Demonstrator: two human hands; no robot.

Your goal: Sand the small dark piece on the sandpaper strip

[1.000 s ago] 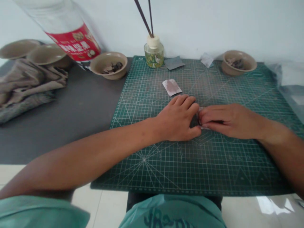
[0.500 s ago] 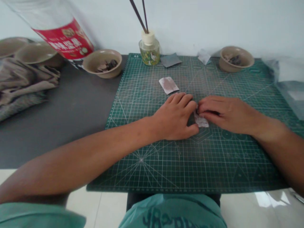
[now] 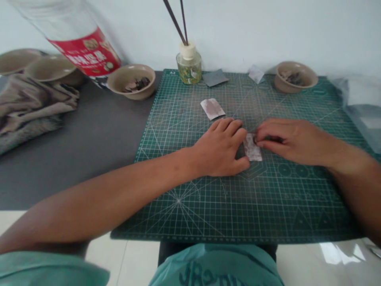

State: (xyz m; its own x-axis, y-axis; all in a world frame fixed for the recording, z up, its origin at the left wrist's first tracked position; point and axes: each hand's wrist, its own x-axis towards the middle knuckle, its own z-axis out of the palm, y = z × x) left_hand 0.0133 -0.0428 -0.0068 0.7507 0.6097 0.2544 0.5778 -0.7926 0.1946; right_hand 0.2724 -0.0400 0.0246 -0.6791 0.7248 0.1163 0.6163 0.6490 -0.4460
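Observation:
My left hand (image 3: 223, 149) lies palm down on the green cutting mat (image 3: 220, 214), fingers spread, its fingertips and thumb at the left edge of a whitish, dust-smeared piece of sandpaper (image 3: 253, 149). On the right side of that sheet, my right hand (image 3: 285, 139) is closed in a pinch. A small dark piece (image 3: 255, 140) shows at its fingertips, mostly hidden by them. Above my left hand lies a second worn sheet of sandpaper (image 3: 212, 109), touched by neither hand.
Small brown and dark pieces fill part of the left bowl (image 3: 114, 85) and right bowl (image 3: 279, 81). A reed diffuser (image 3: 189, 65) stands by the wall near a grey sheet (image 3: 216, 78). Further left are a red-labelled jar (image 3: 86, 55) and a crumpled cloth (image 3: 35, 99).
My right hand has slid a little to the right across the sandpaper with the small dark piece, uncovering more of the sheet. My left hand stays in place.

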